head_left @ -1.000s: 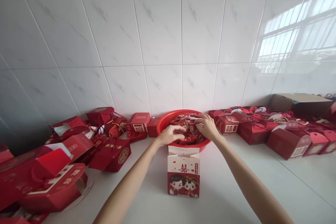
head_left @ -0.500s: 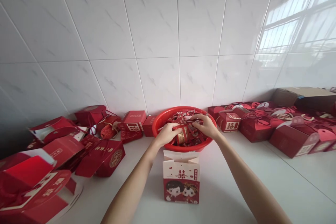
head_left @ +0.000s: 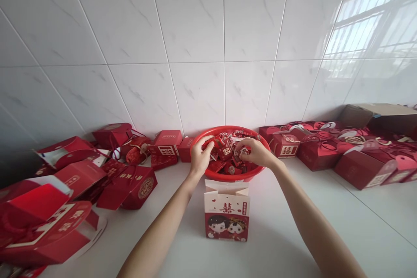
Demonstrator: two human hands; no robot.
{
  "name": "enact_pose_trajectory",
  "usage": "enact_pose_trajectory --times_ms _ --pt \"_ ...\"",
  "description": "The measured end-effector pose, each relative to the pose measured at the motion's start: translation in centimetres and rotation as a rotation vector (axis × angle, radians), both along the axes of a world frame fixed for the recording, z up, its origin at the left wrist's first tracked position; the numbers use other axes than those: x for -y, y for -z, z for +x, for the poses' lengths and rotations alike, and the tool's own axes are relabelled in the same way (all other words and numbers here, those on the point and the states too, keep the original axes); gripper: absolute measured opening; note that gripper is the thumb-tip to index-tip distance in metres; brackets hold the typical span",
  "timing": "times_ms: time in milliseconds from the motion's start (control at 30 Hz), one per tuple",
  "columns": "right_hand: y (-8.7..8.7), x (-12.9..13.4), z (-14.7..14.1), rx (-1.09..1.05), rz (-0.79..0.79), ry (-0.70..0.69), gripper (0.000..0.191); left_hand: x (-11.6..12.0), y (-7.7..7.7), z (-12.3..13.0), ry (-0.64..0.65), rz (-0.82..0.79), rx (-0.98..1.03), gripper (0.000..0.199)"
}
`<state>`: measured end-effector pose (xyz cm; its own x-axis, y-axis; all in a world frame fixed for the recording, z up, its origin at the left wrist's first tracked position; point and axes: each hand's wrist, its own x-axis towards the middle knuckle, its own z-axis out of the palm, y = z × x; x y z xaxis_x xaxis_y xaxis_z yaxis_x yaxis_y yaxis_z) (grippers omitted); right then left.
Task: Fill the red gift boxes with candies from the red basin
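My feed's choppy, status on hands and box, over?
Left hand at red packet, right hand in red basket; both grips unclear. Printed gift box upright, top open. Basket rim between hands and box.

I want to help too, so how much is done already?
The boxes on the right look closed, so maybe done. Now the left hand holds a red packet, and the right hand reaches into the basket of wrapped packets. Left to do, I think: the box in front, its top open, insides hidden, plus open boxes on the left.
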<state>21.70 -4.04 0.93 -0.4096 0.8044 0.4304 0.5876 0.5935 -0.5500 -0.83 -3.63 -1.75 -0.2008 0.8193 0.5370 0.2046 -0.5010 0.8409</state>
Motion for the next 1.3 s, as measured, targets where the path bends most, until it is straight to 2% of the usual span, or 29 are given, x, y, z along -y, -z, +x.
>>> enact_pose_trajectory --times_ms 100,233,300,400,567,700,800,867,933,1000,1100,1200,1233,1300 --pt "-0.1 0.2 0.4 0.131 -0.035 0.052 0.029 0.5 -0.1 0.2 0.022 0.034 -0.176 0.022" --pt "-0.3 0.2 1.4 0.106 -0.023 0.088 0.031 1.2 -0.5 0.7 0.105 0.040 -0.379 0.020" --pt "-0.3 -0.1 2.3 0.057 0.021 0.167 0.029 1.6 -0.7 0.9 0.134 0.005 -0.530 0.021" --pt "0.2 -0.9 3.3 0.043 0.073 0.298 0.023 1.9 -1.0 1.1 0.136 -0.067 -0.713 0.009" --pt "2.1 -2.3 2.9 0.165 0.082 0.204 0.024 1.9 -1.0 1.1 0.120 -0.062 -0.764 0.020" --pt "2.9 -2.7 1.5 0.191 -0.008 0.247 0.040 1.7 -0.8 1.0 0.130 0.001 -0.765 0.019" --pt "2.1 -2.3 1.2 -0.033 0.023 0.264 0.041 1.6 -0.6 1.0 0.139 0.023 -0.747 0.015" --pt "1.0 -1.6 1.4 -0.288 0.029 0.194 0.037 1.6 -0.7 1.0 0.152 0.023 -0.703 0.014" --pt "-0.1 -0.6 1.4 -0.522 -0.041 0.076 0.036 1.6 -0.8 0.9 0.189 -0.003 -0.602 0.030" --pt "-1.1 0.5 1.2 -0.630 -0.151 -0.041 0.036 1.6 -1.0 0.7 0.259 -0.043 -0.446 0.044" --pt "-1.8 1.8 0.2 -0.551 -0.295 -0.208 0.032 1.4 -1.1 0.4 0.373 -0.078 -0.182 0.049" --pt "-1.8 2.1 -0.8 -0.401 -0.354 -0.349 0.030 1.0 -1.0 0.2 0.405 -0.109 0.004 0.047" --pt "-1.6 2.0 -0.9 -0.372 -0.328 -0.346 0.029 0.8 -0.9 0.1 0.392 -0.125 0.051 0.045" --pt "-1.3 1.5 -0.9 -0.318 -0.205 -0.190 0.022 0.4 -0.7 0.0 0.345 -0.149 0.143 0.041"
